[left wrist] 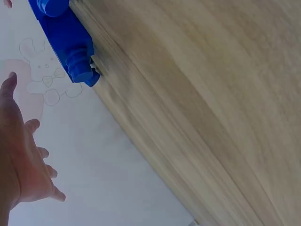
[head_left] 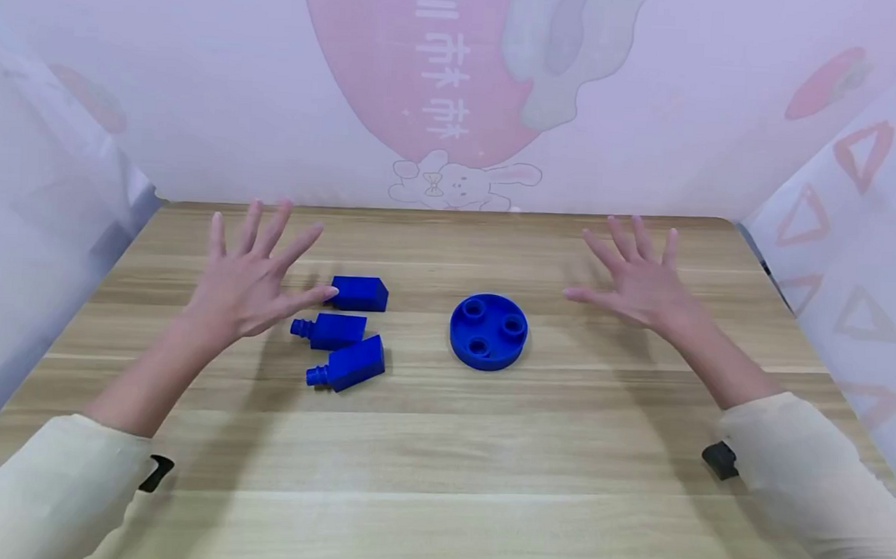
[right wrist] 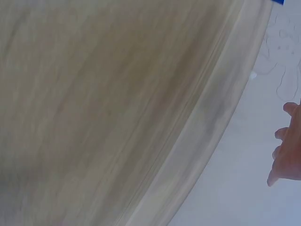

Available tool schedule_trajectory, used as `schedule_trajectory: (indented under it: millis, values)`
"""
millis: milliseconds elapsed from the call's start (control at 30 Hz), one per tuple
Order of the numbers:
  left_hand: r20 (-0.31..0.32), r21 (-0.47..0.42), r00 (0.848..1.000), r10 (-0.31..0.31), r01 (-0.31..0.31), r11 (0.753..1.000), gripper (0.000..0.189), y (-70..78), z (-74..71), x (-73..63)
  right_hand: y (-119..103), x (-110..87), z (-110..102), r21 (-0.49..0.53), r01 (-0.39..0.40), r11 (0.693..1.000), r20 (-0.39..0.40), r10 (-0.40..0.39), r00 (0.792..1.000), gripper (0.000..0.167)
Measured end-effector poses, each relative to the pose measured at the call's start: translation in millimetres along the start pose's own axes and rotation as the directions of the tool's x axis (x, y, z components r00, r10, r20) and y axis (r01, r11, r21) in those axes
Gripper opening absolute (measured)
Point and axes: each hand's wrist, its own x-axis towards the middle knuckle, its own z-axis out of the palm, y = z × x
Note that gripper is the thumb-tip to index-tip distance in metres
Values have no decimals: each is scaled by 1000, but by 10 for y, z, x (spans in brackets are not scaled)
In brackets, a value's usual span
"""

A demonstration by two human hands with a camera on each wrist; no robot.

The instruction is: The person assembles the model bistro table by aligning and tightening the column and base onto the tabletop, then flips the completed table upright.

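Spreading empty fingers, the left hand [head_left: 243, 291] hovered just beside three blue blocks [head_left: 338, 331] and the right hand [head_left: 640, 286], likewise spread, right of a round blue dish [head_left: 492, 329], blocks and dish lying on the worktop [head_left: 470, 472].

The head view looks forward and down over the bench [head_left: 439, 479] to the printed backdrop [head_left: 238, 95]. Each wrist view faces bench and backdrop from closer in, its frame steeply tilted; the head and left wrist views share the blue necked pieces [head_left: 340, 332].
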Motion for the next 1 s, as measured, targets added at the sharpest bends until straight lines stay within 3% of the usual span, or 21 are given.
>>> schedule_trajectory:
  millis: [233,400,667,800,1000]
  values:
    - [86,-70,996,25,-19,997,87,211,10,-3,-191,-2,92,50,71,996,43,-73,996,99]
    - [125,-146,985,121,-102,984,83,409,10,-5,-359,-2,130,69,127,990,73,-132,989,99]
    - [80,-288,959,273,-240,927,58,635,6,-6,-569,21,186,122,197,973,71,-207,976,99]
    - [64,-297,939,338,-306,905,46,664,25,4,-653,35,224,154,237,959,64,-249,966,95]
    - [72,-263,922,381,-351,899,46,735,41,-7,-732,51,305,205,277,939,33,-289,957,94]
